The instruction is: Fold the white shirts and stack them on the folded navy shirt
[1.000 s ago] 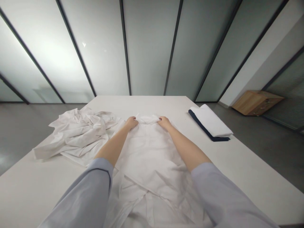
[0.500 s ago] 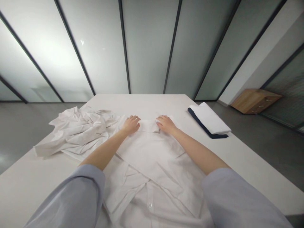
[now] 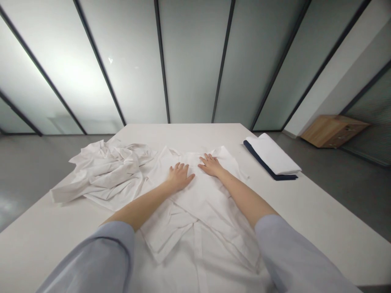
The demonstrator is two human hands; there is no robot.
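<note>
Tabletop (image 3: 308,224) runs away from my viewpoint, pale and smooth, narrowing toward its far edge. Through the head camera I see a white shirt (image 3: 204,207) spread over its middle, reaching from the bottom of my view to well short of that edge, folded layers overlapping across it. I have the left hand (image 3: 179,177) palm down on the shirt, fingers apart; the right hand (image 3: 210,165) lies a little farther up and to the right, also flat on the cloth with fingers apart. Left of the shirt I see a crumpled white cloth (image 3: 106,171) heaped up. Near the right edge, a folded white cloth (image 3: 273,154) sits on a folded navy cloth (image 3: 285,177). Beyond the table I face frosted panels (image 3: 192,61) split by dark bars (image 3: 226,57), brightest at the left. Grey floor (image 3: 356,175) shows on both sides, and a wooden cabinet (image 3: 324,130) stands at the far right.
</note>
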